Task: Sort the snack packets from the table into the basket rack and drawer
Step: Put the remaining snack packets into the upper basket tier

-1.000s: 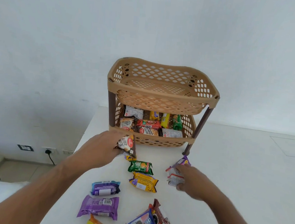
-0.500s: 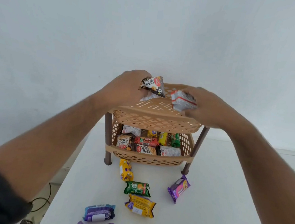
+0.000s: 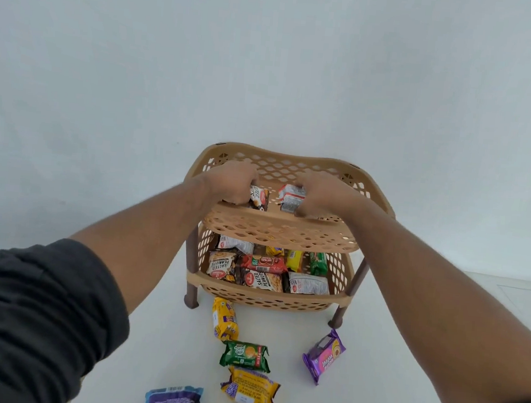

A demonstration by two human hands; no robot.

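A: The left hand (image 3: 232, 182) is down inside the top basket (image 3: 282, 231) of the rack, its fingers curled round a black-and-white snack packet (image 3: 259, 197) with red print. The packet sits low in the tray, towards its near left part.

B: And the other one?

A: The right hand (image 3: 324, 195) is in the same basket, just right of the first, with its fingers wrapped round a white packet with a red stripe (image 3: 291, 198). The two packets are close together near the middle of the tray, with a small gap between them. I cannot tell whether either one already rests on the tray floor.

B: What is below?

A: The lower basket (image 3: 265, 294) holds a good many packets. From left to right: two marked salted peanuts (image 3: 221, 264), a red one (image 3: 263, 263) lying across the middle, a yellow one (image 3: 294, 260), a green one (image 3: 318, 263) at the far right, and a white one (image 3: 310, 284) at the near right.

B: Anything left on the table (image 3: 404, 358)?

A: Yes. At the near left edge lies a blue packet (image 3: 172, 402). Right of it a line runs away from the rack's near left leg (image 3: 192, 294): a yellow packet with purple print (image 3: 225, 320), then a green biscuit packet (image 3: 246, 355), then a bigger yellow packet (image 3: 251, 389) nearest the camera. Well to the right, near the rack's right leg, a purple packet (image 3: 324, 354) lies tilted.

B: And the sleeves?

A: Dark grey sleeves (image 3: 33, 309), pushed up on both forearms.
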